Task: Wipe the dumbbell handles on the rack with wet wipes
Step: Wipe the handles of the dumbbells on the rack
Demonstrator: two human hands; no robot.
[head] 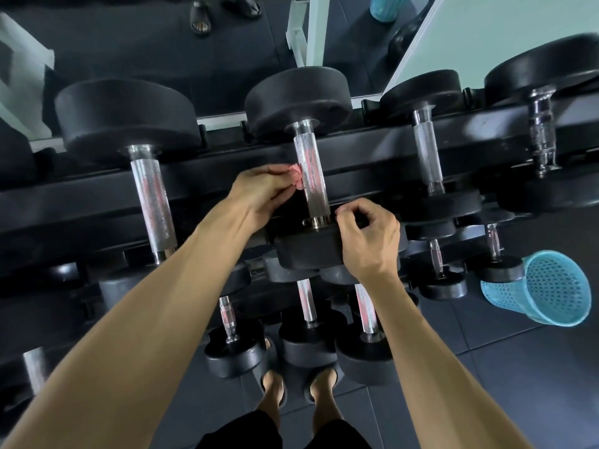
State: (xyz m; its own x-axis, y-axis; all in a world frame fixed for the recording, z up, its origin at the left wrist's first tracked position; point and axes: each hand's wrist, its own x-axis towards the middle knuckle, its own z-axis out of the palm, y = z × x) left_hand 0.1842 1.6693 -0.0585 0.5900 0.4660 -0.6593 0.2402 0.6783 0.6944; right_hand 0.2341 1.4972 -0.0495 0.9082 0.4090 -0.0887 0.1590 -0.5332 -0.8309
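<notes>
Head view. Our left hand (259,189) pinches a small crumpled pink wet wipe (296,178) and holds it against the left flank of the knurled chrome handle (311,170) of the black round-headed dumbbell (298,102) on the black steel rack (81,202). Our right hand (366,234) sits just right of that handle's near end, fingers curled onto the near head's rim; we cannot tell how firmly it grips.

Handle's long axis runs away from us, far head past the left hand's fingertips, near head under the right hand.

Progress, as we judge it: mid-task. Which handles are already wiped cannot be told; many remain along the rows. A blue perforated plastic basket (551,290) lies far right of the right hand.
</notes>
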